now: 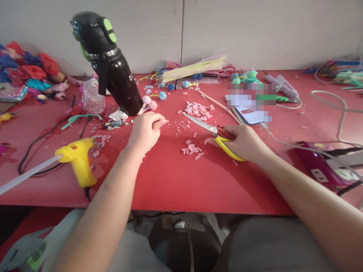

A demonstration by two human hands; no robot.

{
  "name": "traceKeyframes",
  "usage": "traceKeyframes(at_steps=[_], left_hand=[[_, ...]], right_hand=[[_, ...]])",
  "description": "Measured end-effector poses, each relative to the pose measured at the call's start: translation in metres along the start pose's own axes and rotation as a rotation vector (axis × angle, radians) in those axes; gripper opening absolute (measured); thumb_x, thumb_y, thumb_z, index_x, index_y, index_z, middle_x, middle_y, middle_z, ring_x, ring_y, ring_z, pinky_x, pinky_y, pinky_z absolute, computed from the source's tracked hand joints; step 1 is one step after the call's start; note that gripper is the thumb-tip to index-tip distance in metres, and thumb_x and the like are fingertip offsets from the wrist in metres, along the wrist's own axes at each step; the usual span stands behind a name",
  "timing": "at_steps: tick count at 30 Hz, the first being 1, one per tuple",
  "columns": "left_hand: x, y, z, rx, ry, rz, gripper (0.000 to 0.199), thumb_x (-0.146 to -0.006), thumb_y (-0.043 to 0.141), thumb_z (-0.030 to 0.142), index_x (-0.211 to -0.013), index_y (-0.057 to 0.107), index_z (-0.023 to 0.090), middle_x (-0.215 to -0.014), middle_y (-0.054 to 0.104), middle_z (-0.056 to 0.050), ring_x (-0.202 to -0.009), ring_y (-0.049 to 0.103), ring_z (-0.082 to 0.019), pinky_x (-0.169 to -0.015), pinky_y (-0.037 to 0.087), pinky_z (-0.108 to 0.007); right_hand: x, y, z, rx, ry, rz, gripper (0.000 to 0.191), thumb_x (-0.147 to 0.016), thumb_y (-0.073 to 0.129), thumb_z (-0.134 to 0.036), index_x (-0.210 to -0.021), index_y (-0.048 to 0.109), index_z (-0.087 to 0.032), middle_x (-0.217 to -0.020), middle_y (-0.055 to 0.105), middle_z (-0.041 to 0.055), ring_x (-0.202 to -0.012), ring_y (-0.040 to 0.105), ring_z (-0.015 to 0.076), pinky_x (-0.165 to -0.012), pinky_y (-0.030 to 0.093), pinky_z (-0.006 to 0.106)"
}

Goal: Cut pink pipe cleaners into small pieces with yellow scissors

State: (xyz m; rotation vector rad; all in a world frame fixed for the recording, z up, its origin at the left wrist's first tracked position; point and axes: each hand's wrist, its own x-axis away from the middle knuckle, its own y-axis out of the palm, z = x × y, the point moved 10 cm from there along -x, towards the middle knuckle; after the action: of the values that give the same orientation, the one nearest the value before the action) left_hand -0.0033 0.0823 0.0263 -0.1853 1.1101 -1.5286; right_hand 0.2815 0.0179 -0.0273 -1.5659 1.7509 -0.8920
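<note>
My left hand [147,130] is closed just below the black bottle, with a small pink piece [164,122] pinched at its fingertips. In my right hand [245,141] are scissors [202,124] with yellow and red handles, their blades pointing up and left. Past the blade tips lies a heap of small pink pieces [198,109], and nearer the table's front is a second, smaller heap [192,148]. Tiny pink crumbs [181,129] are scattered between the two heaps. Pink pom-pom shapes [150,102] rest beyond my left hand.
A tall black bottle [113,64] and a yellow glue gun [78,156] stand and lie at left. Pale stems [195,69] lie along the back of the red table [181,189]. On the right are a phone [249,111], cables and a purple case [320,166].
</note>
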Motion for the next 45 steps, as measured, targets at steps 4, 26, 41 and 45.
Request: traceKeyframes(at_steps=[4,26,41,45], left_hand=[[0.007,0.013,0.021,0.088,0.081,-0.193,0.017,-0.096,0.072,0.018,-0.089,0.087,0.02,-0.095,0.08,-0.006,-0.083,0.07,-0.02,-0.083,0.057,-0.034],[-0.048,0.092,0.055,-0.099,-0.033,-0.373,0.017,-0.096,0.067,0.007,-0.102,0.077,0.019,-0.12,0.075,-0.013,-0.107,0.075,-0.029,-0.099,0.058,-0.044],[-0.063,0.112,0.049,-0.137,-0.078,-0.321,0.011,-0.099,0.065,0.008,-0.094,0.066,0.018,-0.121,0.073,-0.018,-0.118,0.072,-0.035,-0.106,0.057,-0.049],[-0.051,0.069,0.035,0.113,-0.116,-0.148,0.017,-0.097,0.065,0.005,-0.089,0.063,0.021,-0.096,0.078,-0.007,-0.093,0.075,-0.023,-0.091,0.061,-0.039]], right_hand=[[0.001,-0.002,-0.002,0.005,0.009,0.005,0.082,-0.064,0.075,-0.097,-0.06,0.033,-0.026,-0.061,0.027,-0.0027,-0.062,0.027,0.014,-0.052,0.025,0.034],[0.002,-0.024,0.008,-0.18,0.064,0.244,0.067,-0.071,0.077,-0.076,-0.065,0.032,-0.027,-0.064,0.027,-0.0048,-0.066,0.025,0.0133,-0.057,0.023,0.032],[-0.004,-0.022,0.01,-0.118,0.056,0.236,0.067,-0.073,0.072,-0.078,-0.067,0.03,-0.027,-0.064,0.026,-0.0051,-0.067,0.026,0.0137,-0.059,0.024,0.033],[-0.002,-0.022,0.008,-0.1,0.055,0.223,0.068,-0.072,0.073,-0.08,-0.067,0.031,-0.027,-0.064,0.029,-0.0047,-0.066,0.026,0.0138,-0.058,0.024,0.033]])
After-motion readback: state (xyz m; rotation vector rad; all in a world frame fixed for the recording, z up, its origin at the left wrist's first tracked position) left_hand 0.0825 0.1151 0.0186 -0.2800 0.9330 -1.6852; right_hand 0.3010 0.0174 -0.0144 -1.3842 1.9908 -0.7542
